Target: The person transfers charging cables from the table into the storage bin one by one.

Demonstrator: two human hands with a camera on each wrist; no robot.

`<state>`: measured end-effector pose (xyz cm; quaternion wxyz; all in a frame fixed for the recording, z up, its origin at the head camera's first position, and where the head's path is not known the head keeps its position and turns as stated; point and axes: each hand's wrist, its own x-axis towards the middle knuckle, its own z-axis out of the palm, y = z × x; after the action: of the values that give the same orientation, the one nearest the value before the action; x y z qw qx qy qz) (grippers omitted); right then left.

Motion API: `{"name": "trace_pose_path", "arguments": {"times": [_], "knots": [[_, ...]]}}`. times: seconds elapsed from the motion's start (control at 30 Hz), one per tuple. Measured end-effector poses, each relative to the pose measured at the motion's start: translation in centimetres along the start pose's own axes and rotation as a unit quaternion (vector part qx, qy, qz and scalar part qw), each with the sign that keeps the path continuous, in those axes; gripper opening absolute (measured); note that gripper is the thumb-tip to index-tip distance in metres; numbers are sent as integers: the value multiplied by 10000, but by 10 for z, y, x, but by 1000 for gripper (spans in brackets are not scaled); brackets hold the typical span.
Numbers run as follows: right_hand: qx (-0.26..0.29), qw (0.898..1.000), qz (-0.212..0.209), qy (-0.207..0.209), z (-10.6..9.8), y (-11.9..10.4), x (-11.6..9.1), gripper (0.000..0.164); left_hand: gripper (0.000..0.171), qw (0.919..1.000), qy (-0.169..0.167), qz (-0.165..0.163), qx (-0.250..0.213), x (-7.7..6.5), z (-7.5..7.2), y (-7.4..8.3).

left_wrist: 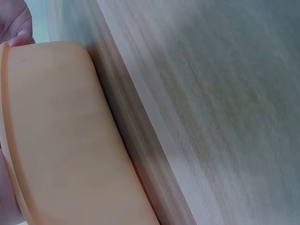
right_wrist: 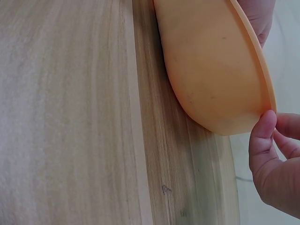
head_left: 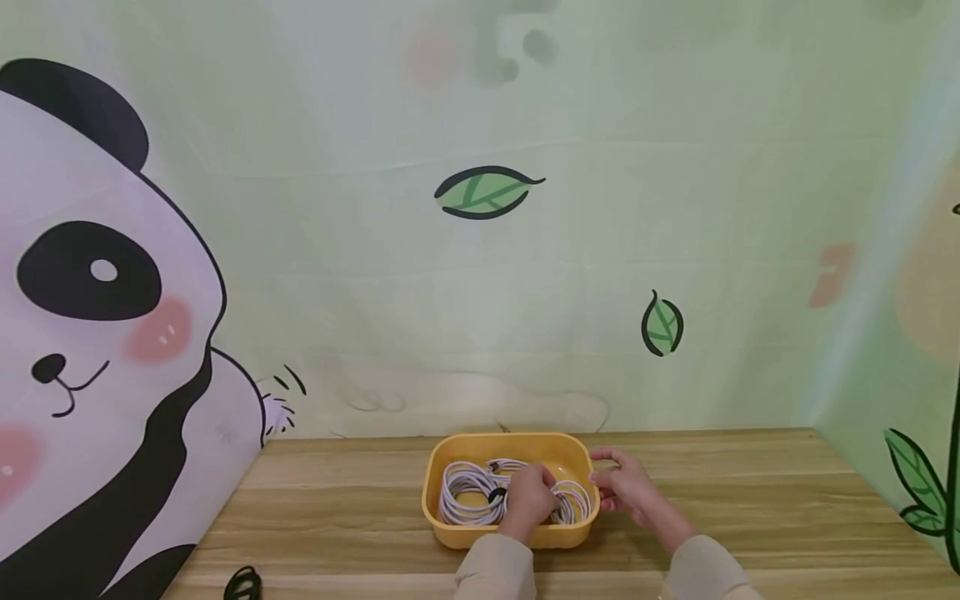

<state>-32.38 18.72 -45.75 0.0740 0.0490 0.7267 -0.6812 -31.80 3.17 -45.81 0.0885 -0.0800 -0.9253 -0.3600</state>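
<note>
A yellow plastic box (head_left: 459,535) stands on the wooden table with white cables inside. A larger coil of white cable (head_left: 457,496), bound by a black strap, fills its left part. My left hand (head_left: 528,500) reaches down into the box, its curled fingers pinching a smaller white cable coil (head_left: 573,504) at the right end; the fingertips are partly hidden. At the right end of the rim, my right hand (head_left: 630,487) pinches the box wall between thumb and fingers. The right wrist view shows its thumb (right_wrist: 263,133) against the outer side.
A black coiled cable (head_left: 243,585) lies at the table's front left. Behind the table (head_left: 750,492) rises a pale green backdrop (head_left: 360,275) with a printed panda and leaves, close to the box's back side.
</note>
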Motion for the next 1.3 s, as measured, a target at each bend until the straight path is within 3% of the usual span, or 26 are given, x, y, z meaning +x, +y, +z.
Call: {"name": "trace_pose_path", "arguments": {"times": [0.63, 0.9, 1.3], "knots": [[-95, 9999, 42, 15, -1, 2, 3, 39, 19, 9920, -251, -459, -1148, 1, -1, -4], [-86, 10000, 22, 46, 0, 3, 3, 39, 20, 9899, -193, -284, -1373, 0, -1, -5], [-160, 9999, 31, -28, -1, 0, 0, 41, 23, 9844, -506, -294, -1659, 2, -7, -6]]}}
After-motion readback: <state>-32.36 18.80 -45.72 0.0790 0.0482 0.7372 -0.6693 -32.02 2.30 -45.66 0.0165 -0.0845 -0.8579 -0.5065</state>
